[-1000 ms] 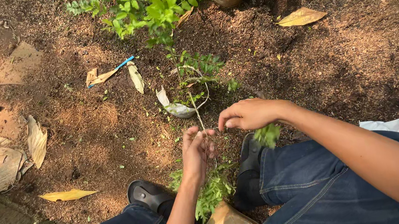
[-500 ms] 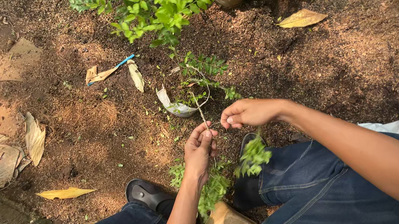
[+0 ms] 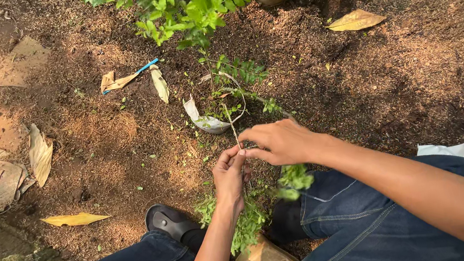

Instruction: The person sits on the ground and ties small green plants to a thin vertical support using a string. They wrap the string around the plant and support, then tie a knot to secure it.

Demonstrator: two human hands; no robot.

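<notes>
Stem [image 3: 234,130] pinched by both hands: left [image 3: 229,177] low, right [image 3: 280,141] beside. Best keep grip light, stem straight, avoid snapping leaves [image 3: 296,176].

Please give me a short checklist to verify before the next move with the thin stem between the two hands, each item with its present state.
1. Left hand pinches the stem: ok.
2. Right hand fingertips meet the stem at the same spot: ok.
3. Stem unbroken: cannot tell, too thin.
4. Leafy sprigs under the hands in full view: not ok, partly hidden.
5. Ground beside the shoe free of tools: ok.
</notes>
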